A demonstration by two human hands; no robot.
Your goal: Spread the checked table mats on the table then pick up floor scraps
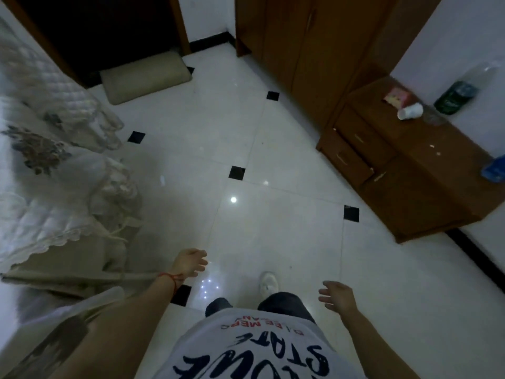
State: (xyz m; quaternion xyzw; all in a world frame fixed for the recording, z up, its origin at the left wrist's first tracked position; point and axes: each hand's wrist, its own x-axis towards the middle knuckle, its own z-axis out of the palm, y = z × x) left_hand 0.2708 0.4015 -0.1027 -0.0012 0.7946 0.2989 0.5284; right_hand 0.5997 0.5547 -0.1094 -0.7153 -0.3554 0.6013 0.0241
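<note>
A: Where are the checked mats and the scraps?

B: No checked mat shows from the head view. The floor (pixel 246 149) is glossy white tile with small black diamond insets; a couple of tiny dark specks lie on it near the middle, too small to tell what they are.

A: And the hands?

B: Both hang over the floor, holding nothing. The left hand (pixel 190 262) is low and left of centre, fingers (pixel 200 260) loosely spread and slightly bent, a red string (pixel 170 279) round the wrist. The right hand (pixel 337 295) is lower right, fingers relaxed and a little apart, palm turned inward.

A: What is between them?

B: A white shoe (pixel 268 281) on the tile, dark trouser legs behind it, and a white printed shirt (pixel 254 348) at the bottom edge.

A: Around the person?

B: On the left, a bed (pixel 41 165) with a quilted, flower-patterned cover whose frilled edge hangs towards the floor. A beige cushion (pixel 146 77) lies on the tile by a dark doorway at the top. On the right, a brown wardrobe (pixel 308 50), and beside it a low wooden table (pixel 415 170) with drawers. On its top: a tipped white cup (pixel 410 111), a pink packet (pixel 397 97) just behind it, a green-labelled bottle (pixel 456 97) lying over, and something blue at the frame's edge.
</note>
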